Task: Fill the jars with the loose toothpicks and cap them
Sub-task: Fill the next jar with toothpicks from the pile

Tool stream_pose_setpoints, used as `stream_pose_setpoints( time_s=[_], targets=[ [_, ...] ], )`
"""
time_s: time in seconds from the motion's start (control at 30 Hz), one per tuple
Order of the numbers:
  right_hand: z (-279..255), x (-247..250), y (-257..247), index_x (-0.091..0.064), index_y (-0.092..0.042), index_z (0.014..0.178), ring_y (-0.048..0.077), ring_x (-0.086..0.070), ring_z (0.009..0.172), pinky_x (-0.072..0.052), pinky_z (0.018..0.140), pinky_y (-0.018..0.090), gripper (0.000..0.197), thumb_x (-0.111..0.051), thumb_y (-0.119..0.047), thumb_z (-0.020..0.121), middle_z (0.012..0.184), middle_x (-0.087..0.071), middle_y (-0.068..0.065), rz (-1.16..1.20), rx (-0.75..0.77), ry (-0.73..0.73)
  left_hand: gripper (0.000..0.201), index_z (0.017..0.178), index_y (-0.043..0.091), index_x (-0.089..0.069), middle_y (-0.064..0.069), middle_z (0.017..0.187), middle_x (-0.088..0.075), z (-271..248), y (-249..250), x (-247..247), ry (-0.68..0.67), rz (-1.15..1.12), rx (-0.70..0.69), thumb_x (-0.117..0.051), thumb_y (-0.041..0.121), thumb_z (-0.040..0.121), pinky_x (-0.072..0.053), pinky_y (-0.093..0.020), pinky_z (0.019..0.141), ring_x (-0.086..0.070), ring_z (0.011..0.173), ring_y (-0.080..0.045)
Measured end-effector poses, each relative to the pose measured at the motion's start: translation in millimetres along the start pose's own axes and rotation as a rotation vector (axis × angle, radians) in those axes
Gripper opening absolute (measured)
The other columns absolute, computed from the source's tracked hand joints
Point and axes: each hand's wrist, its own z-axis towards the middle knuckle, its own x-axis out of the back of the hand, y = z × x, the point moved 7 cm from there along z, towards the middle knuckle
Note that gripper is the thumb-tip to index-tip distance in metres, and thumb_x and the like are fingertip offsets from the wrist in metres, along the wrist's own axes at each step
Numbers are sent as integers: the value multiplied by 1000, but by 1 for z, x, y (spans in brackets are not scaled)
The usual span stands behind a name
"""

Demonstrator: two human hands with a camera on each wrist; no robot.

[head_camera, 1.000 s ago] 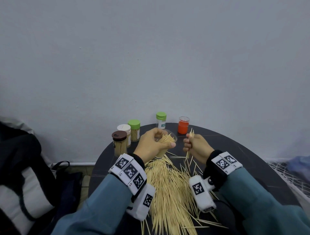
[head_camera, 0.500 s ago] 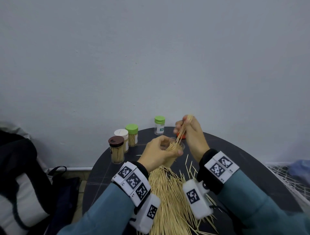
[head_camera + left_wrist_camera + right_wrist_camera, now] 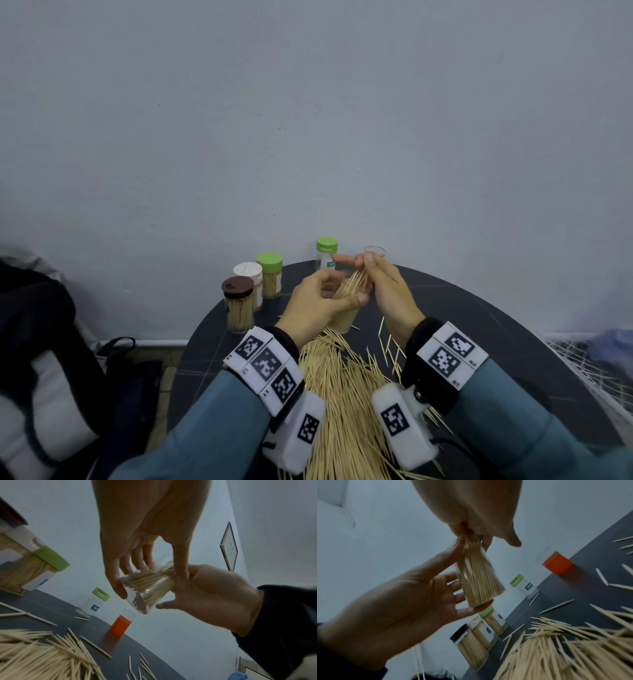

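My left hand (image 3: 313, 303) grips a clear uncapped jar (image 3: 344, 317), tilted and nearly full of toothpicks; the same jar (image 3: 145, 588) shows in the left wrist view. My right hand (image 3: 385, 291) is at the jar's mouth and pinches the tops of a toothpick bundle (image 3: 468, 543) that stands inside the jar (image 3: 479, 581); its index finger points out to the left. A big pile of loose toothpicks (image 3: 342, 394) lies on the dark round table (image 3: 479, 325) below both wrists. An orange-capped jar (image 3: 120, 626) stands cap-down behind the hands.
At the table's back left stand a brown-capped jar (image 3: 238, 306), a white-capped jar (image 3: 249, 274) and a green-capped jar (image 3: 270, 277), all full of toothpicks. A slim green-capped bottle (image 3: 327, 255) stands at the back. Stray toothpicks (image 3: 388, 346) lie to the right. A dark bag (image 3: 41, 359) sits left.
My right hand lifted a toothpick bundle off the table, carried it over the jar and lowered it into the mouth. My left hand kept holding the jar, raised slightly.
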Motion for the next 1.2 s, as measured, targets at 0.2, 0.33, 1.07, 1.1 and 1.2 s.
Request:
stream_pose_setpoints(
  time_s=[0.2, 0.33, 1.07, 1.1, 1.2],
  targets=[
    [-8, -3, 7, -57, -15, 79, 9, -52, 116, -40, 86, 8, 31, -34, -16, 100, 124, -58, 1, -75, -57, -16, 41, 110, 16, -61, 0, 110, -65, -2, 3, 3, 7, -1, -1, -77, 27, 75, -45, -19, 79, -59, 98, -10],
    [-7, 0, -3, -58, -15, 80, -2, -55, 96, -35, 72, 5, 39, -28, -27, 101, 101, -62, -13, -106, -62, 22, 37, 107, 16, -61, 2, 105, -65, -5, 4, 4, -9, -2, 2, -77, 25, 75, -46, -19, 77, -60, 95, -9],
    [-21, 38, 30, -56, -5, 118, 17, -54, 101, -41, 90, 31, 40, -44, -37, 97, 108, -60, 5, -690, -384, -31, 51, 118, 10, -58, -2, 110, -63, -6, 5, 17, 64, 44, 6, -78, 26, 74, -47, -20, 78, -58, 103, -16],
    [-27, 39, 39, -59, -5, 112, 18, -55, 102, -42, 87, 29, 40, -47, -39, 95, 106, -60, 5, -884, -457, -153, 52, 119, 9, -58, -3, 112, -63, -7, 6, 17, 68, 45, 7, -78, 26, 74, -47, -20, 78, -58, 104, -16],
    [-53, 38, 60, -59, -7, 97, 20, -53, 98, -42, 76, 26, 43, -53, -48, 90, 95, -57, 4, -1297, -623, -463, 53, 120, 10, -57, -3, 114, -62, -7, 6, 17, 67, 67, 18, -78, 26, 74, -45, -22, 81, -58, 105, -17]
  ],
)
